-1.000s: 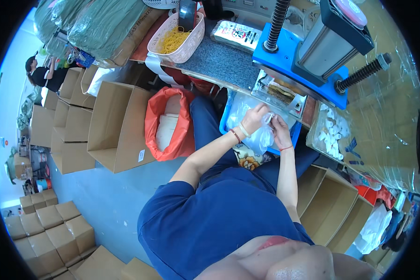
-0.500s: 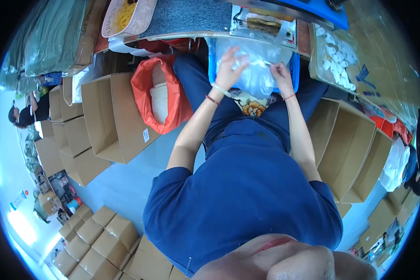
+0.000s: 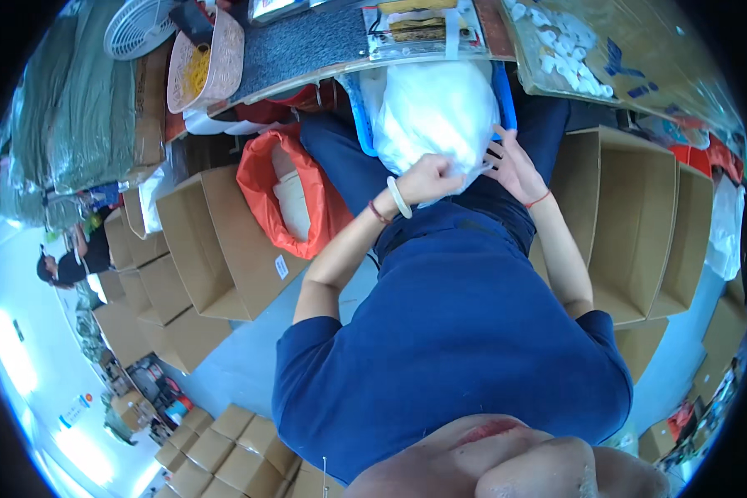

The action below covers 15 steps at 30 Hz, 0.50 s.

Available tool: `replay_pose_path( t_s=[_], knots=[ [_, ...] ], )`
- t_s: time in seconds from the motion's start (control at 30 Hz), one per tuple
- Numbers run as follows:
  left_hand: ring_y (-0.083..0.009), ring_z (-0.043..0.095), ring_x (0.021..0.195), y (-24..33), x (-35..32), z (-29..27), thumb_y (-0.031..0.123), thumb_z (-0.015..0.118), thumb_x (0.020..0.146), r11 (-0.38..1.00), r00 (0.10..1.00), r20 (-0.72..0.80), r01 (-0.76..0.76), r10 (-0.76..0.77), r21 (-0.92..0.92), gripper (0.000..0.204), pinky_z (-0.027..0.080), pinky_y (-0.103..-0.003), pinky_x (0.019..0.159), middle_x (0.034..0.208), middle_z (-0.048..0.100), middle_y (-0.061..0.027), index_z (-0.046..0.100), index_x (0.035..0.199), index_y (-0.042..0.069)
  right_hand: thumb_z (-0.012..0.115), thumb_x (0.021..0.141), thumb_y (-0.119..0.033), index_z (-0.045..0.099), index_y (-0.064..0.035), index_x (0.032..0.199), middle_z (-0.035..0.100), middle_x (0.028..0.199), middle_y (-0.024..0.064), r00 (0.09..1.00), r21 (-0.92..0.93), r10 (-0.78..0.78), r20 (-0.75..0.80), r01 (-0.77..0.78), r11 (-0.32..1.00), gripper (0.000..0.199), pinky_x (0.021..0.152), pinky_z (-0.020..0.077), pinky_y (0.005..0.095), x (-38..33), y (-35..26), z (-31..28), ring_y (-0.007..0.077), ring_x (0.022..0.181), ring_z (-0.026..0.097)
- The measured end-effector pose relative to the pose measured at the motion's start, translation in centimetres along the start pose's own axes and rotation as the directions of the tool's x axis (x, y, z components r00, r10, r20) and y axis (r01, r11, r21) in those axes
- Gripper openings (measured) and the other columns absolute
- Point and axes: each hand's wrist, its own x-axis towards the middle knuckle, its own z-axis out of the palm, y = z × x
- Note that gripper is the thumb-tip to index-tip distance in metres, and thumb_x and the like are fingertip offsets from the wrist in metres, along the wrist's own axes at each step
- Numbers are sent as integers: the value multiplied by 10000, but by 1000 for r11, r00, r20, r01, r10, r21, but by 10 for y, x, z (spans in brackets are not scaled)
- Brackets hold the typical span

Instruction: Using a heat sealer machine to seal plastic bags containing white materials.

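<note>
A full white plastic bag (image 3: 432, 112) rests on my lap in front of a blue tray (image 3: 500, 95) under the table edge. My left hand (image 3: 427, 178) grips the bag's lower edge, fingers closed on the plastic. My right hand (image 3: 513, 166) lies against the bag's right side with fingers spread, touching the plastic. A pale bangle and a red string sit on my left wrist, and a red string on my right.
An orange sack (image 3: 286, 195) with white contents stands at my left. Open cardboard boxes (image 3: 203, 245) lie left and another box (image 3: 635, 216) right. The worktable (image 3: 307, 50) carries a pink basket (image 3: 203, 62) and a tray of small white parts (image 3: 560, 46). A person (image 3: 70, 261) sits far left.
The view has tilted down and nearer. The bag now looks bunched and full on my lap, and both hands have dropped from its top to its lower edge and side.
</note>
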Motion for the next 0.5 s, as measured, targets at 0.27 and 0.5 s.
replay_pose_path(
  t_s=[0.27,0.5],
  knots=[
    [-129,618,802,101,-45,-15,113,716,859,994,821,563,-111,95,-6,241,500,-296,732,958,687,-64,661,1075,21,695,816,-56,532,-66,821,517,841,-23,904,-721,-358,236,410,559,163,705,456,242,-93,-11,43,63,790,507],
    [-383,604,1120,155,-58,-106,59,706,847,804,519,623,-472,585,-361,566,464,-446,974,1204,586,-311,469,1347,-58,686,773,-40,508,-60,742,557,887,54,119,-380,-993,-13,918,115,182,613,465,245,-261,-82,56,113,656,546]
  ],
)
